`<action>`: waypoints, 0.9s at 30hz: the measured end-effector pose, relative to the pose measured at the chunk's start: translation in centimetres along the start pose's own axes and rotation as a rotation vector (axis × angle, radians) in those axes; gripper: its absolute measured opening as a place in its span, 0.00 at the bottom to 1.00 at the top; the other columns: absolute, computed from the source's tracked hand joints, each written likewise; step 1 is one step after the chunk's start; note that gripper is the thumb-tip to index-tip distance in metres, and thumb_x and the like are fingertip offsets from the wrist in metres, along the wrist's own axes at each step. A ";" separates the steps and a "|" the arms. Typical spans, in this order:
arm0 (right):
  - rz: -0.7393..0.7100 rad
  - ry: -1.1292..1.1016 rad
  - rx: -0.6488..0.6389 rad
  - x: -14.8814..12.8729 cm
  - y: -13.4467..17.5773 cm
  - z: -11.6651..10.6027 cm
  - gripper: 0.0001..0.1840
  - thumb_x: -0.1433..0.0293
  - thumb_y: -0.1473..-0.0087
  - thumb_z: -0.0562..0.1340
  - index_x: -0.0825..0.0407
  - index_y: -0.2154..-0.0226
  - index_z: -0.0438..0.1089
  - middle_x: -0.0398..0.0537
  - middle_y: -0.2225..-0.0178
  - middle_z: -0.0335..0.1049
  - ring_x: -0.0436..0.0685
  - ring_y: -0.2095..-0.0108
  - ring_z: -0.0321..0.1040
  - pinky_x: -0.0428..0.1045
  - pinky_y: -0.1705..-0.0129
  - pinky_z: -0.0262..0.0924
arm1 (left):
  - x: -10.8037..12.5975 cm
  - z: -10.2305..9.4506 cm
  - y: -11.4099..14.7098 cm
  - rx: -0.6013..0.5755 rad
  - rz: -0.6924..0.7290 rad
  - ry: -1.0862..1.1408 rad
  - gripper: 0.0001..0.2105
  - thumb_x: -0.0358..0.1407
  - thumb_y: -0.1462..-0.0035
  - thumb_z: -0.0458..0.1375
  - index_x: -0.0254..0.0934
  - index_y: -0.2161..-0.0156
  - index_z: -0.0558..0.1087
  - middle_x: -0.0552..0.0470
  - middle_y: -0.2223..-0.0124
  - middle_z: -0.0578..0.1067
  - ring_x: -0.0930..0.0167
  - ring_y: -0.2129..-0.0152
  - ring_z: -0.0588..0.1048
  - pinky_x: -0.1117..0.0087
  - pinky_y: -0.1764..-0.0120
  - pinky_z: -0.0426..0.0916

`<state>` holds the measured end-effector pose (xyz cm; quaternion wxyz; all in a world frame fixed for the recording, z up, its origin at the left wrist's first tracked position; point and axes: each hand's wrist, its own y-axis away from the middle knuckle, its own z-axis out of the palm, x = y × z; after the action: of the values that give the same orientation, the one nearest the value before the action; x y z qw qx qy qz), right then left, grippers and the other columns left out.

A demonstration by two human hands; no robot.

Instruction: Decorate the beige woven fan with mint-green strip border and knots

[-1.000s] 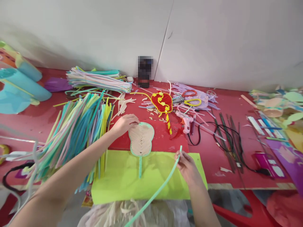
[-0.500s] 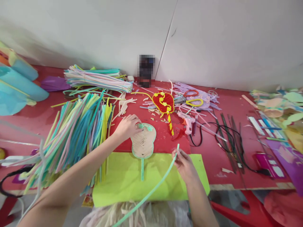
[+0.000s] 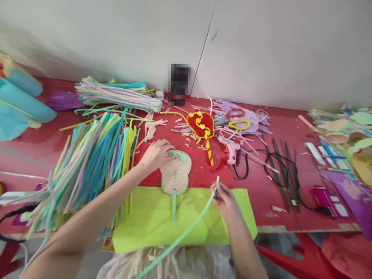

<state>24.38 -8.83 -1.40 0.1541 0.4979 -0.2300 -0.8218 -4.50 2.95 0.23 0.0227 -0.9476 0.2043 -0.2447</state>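
Observation:
A beige fan-shaped piece (image 3: 176, 176) made of pipe cleaners, with a mint-green edge and handle, lies partly on the red table and partly on a lime-green sheet (image 3: 139, 228). Small mint-green flowers (image 3: 183, 157) sit along its top edge. My left hand (image 3: 157, 155) grips the fan's upper left rim beside these flowers, its fingertips bent and partly hidden. In my right hand (image 3: 225, 199), right of the fan, the end of a long mint-green pipe cleaner (image 3: 188, 232) is pinched; it curves down over my lap.
Bundles of coloured pipe cleaners (image 3: 95, 155) lie at left. Behind the fan is a red and yellow fan (image 3: 205, 126), with scissors (image 3: 240, 124) and a pink glue gun (image 3: 231, 149) to its right. A black cord (image 3: 247, 166) loops across the right side.
Both hands keep almost the same places and grips. The view has shifted very slightly, and the small flowers look clearer beside my left fingertips.

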 end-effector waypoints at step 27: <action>-0.133 0.009 0.058 1.7 -3.4 10.9 0.10 0.63 0.56 0.68 0.51 0.72 0.73 0.42 0.72 0.70 0.48 0.70 0.68 0.41 0.74 0.64 | 8.6 -3.4 10.1 -0.102 -0.229 -0.158 0.16 0.36 0.40 0.53 0.38 0.47 0.65 0.47 0.59 0.77 0.64 0.64 0.76 0.65 0.59 0.67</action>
<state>13.84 -4.34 -0.15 0.0858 0.5201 -0.2194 -0.8210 -3.07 -9.54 5.64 -0.0375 -0.9809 0.1046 -0.1597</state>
